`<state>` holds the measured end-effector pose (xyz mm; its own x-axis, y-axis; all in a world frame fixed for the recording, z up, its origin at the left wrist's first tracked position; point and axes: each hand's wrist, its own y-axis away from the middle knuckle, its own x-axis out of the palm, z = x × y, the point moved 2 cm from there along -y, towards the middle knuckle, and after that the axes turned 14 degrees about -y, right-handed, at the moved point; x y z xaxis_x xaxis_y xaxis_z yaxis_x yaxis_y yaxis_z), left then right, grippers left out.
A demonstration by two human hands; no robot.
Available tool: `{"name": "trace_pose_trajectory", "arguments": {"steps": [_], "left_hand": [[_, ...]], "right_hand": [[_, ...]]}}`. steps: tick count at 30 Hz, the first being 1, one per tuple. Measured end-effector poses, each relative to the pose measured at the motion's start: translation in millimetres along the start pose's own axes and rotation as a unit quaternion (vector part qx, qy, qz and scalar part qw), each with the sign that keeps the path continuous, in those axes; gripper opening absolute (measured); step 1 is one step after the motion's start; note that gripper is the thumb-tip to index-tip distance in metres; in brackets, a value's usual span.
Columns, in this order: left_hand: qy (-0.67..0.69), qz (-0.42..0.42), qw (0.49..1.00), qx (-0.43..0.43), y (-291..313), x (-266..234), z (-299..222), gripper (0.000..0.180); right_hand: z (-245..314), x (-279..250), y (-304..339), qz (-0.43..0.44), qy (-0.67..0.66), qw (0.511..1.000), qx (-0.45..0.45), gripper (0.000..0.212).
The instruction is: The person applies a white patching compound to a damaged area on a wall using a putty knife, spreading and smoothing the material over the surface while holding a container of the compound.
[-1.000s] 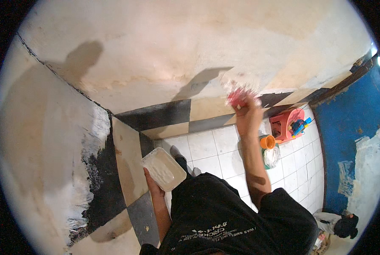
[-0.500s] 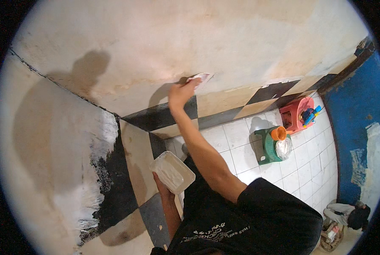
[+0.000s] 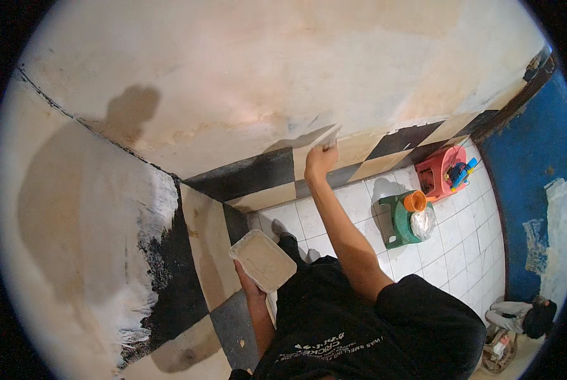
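My right hand (image 3: 321, 163) is closed around a thin, pale putty scraper (image 3: 330, 136), with the arm stretched out to the wall (image 3: 245, 76). Its blade sits low on that wall, just above the dark and cream checkered band (image 3: 239, 176); whether the edge touches the surface is hard to tell. Held in front of my body at the left, a white rectangular tub (image 3: 277, 249) contains off-white putty (image 3: 262, 261) smeared over its inside. My left hand (image 3: 248, 282) grips the tub from its left side and below, so part of the fingers is hidden.
On the white tiled floor (image 3: 353, 206) stands a green stool (image 3: 397, 221) carrying an orange cup (image 3: 414, 201) and a clear plastic bag (image 3: 423, 223). Behind it, a pink stool (image 3: 428, 172) holds a blue and yellow tool (image 3: 463, 174). A blue wall (image 3: 530, 158) bounds the right side.
My right hand has moved right and down along the wall with the scraper, off the wall's paler area toward the checkered band. The tub has shifted slightly right and tilted more toward view.
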<state>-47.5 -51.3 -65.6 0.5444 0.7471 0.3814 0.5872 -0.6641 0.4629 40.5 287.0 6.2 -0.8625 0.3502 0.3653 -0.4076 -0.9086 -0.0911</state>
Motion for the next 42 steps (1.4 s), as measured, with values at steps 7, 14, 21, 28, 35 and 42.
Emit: {"name": "trace_pose_trajectory", "arguments": {"steps": [7,14,21,28,35,42], "left_hand": [[0.017,0.039,0.998,-0.038,0,14,-9,0.069],[-0.015,0.035,0.999,-0.006,5,43,-31,0.064],[-0.021,0.038,0.999,-0.027,-7,17,-7,0.073],[0.035,-0.032,0.998,-0.032,-7,-3,-7,0.070],[0.054,0.043,0.998,-0.005,-4,11,-17,0.067],[0.067,0.044,0.997,0.004,-15,7,-2,0.067]], "right_hand": [[57,95,67,0.012,-0.045,0.992,-0.116,0.033],[86,17,110,0.171,-0.208,0.930,0.249,0.017],[-10,-38,0,0.049,-0.314,0.853,0.415,0.024],[44,60,-52,0.024,-0.336,0.814,0.473,0.021],[205,25,-22,0.089,-0.489,0.807,0.319,0.024],[22,-29,-56,-0.001,-0.289,0.873,0.393,0.029]]}}
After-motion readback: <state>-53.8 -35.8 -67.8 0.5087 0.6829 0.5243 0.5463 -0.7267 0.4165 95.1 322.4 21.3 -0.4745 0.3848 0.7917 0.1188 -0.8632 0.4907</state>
